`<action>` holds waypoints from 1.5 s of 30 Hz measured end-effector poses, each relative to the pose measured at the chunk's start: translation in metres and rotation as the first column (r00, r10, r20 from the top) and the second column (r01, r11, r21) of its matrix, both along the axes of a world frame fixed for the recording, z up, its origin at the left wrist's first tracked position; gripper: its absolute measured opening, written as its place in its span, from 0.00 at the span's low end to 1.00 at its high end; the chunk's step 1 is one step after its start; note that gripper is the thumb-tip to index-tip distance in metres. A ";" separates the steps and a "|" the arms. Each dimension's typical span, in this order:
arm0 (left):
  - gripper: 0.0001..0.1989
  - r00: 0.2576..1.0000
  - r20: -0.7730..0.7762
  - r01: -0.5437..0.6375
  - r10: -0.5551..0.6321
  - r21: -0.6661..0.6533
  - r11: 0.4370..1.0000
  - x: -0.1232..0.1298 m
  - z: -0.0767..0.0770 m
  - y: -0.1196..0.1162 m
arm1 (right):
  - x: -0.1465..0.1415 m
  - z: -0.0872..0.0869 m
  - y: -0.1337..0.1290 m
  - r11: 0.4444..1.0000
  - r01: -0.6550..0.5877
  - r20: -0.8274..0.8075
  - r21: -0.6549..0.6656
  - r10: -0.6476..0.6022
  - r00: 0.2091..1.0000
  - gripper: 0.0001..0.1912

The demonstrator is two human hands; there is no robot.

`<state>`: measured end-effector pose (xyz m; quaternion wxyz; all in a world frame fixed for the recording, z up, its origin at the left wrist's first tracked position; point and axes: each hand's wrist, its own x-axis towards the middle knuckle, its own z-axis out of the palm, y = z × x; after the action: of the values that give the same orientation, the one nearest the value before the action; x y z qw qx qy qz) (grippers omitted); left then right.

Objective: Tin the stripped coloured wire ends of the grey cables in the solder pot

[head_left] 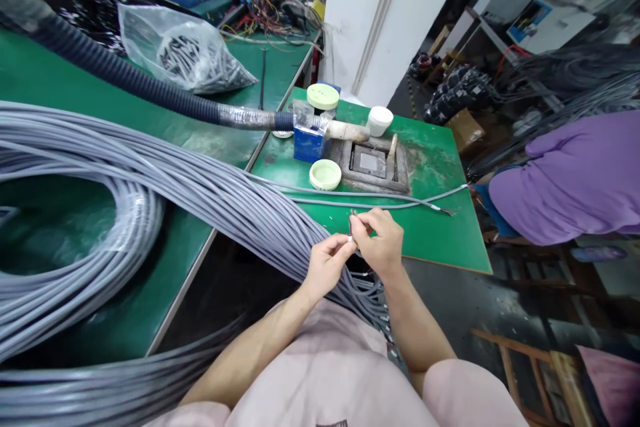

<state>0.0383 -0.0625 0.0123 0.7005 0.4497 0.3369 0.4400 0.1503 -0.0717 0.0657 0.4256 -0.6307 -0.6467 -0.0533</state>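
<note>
My left hand (326, 264) pinches a grey cable near its stripped end, where a bit of white shows at the fingertips. Close against it, my right hand (381, 240) is closed on the thin dark and reddish wires (351, 221) that fan out of that end. Just beyond my hands, two grey cables (350, 204) lie across the green table, their ends stripped to thin wires. A thick bundle of grey cables (240, 203) runs from the left and passes beneath my left hand.
A square solder pot (370, 161) is set in the table, with an extraction hose (165, 90) leading to it. Around it stand a pale green dish (325, 175) and a white cup (380, 120). A person in a purple shirt (575, 177) is at the right.
</note>
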 end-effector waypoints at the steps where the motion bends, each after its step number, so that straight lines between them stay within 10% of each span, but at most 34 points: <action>1: 0.18 1.000 0.012 0.002 -0.002 -0.014 1.000 -0.001 0.001 0.000 | -0.003 0.000 -0.001 1.000 -0.001 -0.015 0.011 0.001 1.000 0.13; 12: 0.19 0.957 0.286 0.136 -0.044 -0.309 0.941 -0.009 0.002 0.008 | 0.053 0.012 -0.021 0.967 -0.252 -0.074 -0.026 0.249 0.966 0.07; 17: 0.18 0.876 0.480 0.274 -0.047 -0.413 0.869 -0.013 0.011 0.012 | 0.065 0.001 -0.021 0.869 -0.477 0.093 -0.131 0.490 0.867 0.20; 25: 0.12 0.799 0.600 0.347 -0.038 -0.408 0.845 -0.012 0.027 0.016 | 0.032 -0.018 -0.012 0.790 -0.596 0.129 0.145 0.582 0.803 0.18; 30: 0.15 0.997 0.050 -0.059 0.057 0.046 0.997 -0.020 0.023 0.023 | 0.034 0.000 0.013 0.890 -0.356 -0.167 0.283 0.412 0.896 0.12; 35: 0.08 0.872 -0.306 -0.064 0.382 0.702 0.710 -0.027 -0.002 0.038 | 0.045 0.017 0.055 0.972 -0.111 -0.270 0.205 0.165 0.949 0.12; 39: 0.07 0.812 -0.353 0.015 0.465 0.808 0.589 -0.025 -0.015 0.042 | 0.050 0.020 0.088 0.985 -0.104 -0.262 0.137 0.137 0.955 0.14; 45: 0.06 0.814 -0.332 0.016 0.476 0.832 0.554 -0.024 -0.021 0.040 | 0.053 0.015 0.124 0.987 -0.145 -0.179 0.075 0.157 0.971 0.15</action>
<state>0.0144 -0.0226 -0.0084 0.2322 0.7670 0.3360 0.4948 0.2035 0.0522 0.0811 0.5055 -0.5686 -0.6487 0.0180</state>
